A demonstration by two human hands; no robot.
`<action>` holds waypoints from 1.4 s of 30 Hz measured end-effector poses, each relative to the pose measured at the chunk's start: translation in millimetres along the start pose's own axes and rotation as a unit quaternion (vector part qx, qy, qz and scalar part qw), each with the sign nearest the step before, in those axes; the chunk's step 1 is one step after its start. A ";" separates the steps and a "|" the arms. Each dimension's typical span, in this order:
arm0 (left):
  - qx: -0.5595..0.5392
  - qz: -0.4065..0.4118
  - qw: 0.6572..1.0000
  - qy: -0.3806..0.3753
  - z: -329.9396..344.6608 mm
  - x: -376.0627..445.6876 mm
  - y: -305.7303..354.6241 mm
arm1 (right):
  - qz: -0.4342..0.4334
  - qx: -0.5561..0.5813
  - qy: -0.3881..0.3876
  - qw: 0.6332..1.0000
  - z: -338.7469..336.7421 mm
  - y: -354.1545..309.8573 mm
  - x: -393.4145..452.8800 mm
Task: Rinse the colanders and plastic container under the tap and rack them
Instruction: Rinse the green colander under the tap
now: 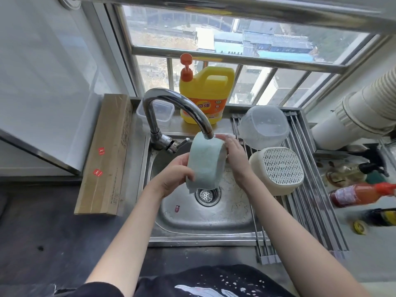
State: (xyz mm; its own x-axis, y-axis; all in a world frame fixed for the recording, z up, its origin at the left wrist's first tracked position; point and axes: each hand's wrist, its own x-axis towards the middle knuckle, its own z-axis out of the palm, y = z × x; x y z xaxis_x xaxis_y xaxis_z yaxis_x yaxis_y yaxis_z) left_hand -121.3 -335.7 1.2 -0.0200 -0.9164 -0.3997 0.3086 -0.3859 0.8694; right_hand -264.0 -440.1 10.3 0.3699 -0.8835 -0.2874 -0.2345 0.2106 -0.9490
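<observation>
you hold the pale green colander (205,162) on its side over the sink (205,221), directly under the spout of the tap (182,112). your left hand (173,179) grips its near wall, fingers curled round the lower edge. your right hand (235,156) holds the far side, fingers wrapped behind the rim near the spout. whether water is running cannot be told.

the drain strainer (207,195) lies in the sink floor just below the colander. a small red sticker (177,208) sits on the sink floor to the left of the drain.

the roll-up rack (304,202) spans the right side of the sink. on it, the clear plastic container (264,125) rests upside down at the far end. the cream colander (278,170) rests upside down just in front of it, perforated base facing up, close to your right wrist.

behind the tap, on the ledge, stand a yellow detergent jug (205,93) with an orange pump and a small clear lidded box (158,110). a long cardboard box (107,153) lies along the counter (42,232) left of the sink. on the right, beyond the rack, lie a red sauce bottle (360,195) and several darker bottles, blurred. a white ribbed duct (360,108) runs above them.
</observation>
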 end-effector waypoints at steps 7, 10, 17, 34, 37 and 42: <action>-0.044 0.061 0.984 0.164 34.8 6.4 -0.1 | -0.122 -0.257 -0.032 0.958 24.0 18.3 -2.7; 0.028 0.073 0.971 0.226 32.3 6.7 -1.4 | -0.071 -0.173 -0.032 0.982 20.6 8.6 3.9; 0.157 0.043 0.928 0.336 37.0 15.0 8.3 | -0.066 -0.385 -0.035 0.920 29.0 -8.8 -3.9; 0.031 0.030 0.997 0.069 16.8 2.3 14.3 | 0.247 0.161 -0.020 0.955 -6.1 12.3 6.4; 0.038 0.017 0.997 0.057 8.6 3.8 7.4 | 0.126 0.142 0.034 0.981 -3.0 19.5 3.1; -0.005 -0.002 0.984 0.178 14.2 3.6 -2.6 | -0.021 0.022 0.066 0.997 4.9 3.6 -4.6</action>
State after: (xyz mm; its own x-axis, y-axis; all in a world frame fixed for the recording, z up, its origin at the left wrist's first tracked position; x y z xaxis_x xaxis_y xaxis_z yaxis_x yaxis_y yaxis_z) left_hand -135.6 -339.5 1.6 0.3120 -0.8192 -0.4812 0.3191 -0.3867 0.8652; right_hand -262.2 -433.2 7.5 0.2574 -0.9386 -0.2298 -0.1803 0.1869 -0.9657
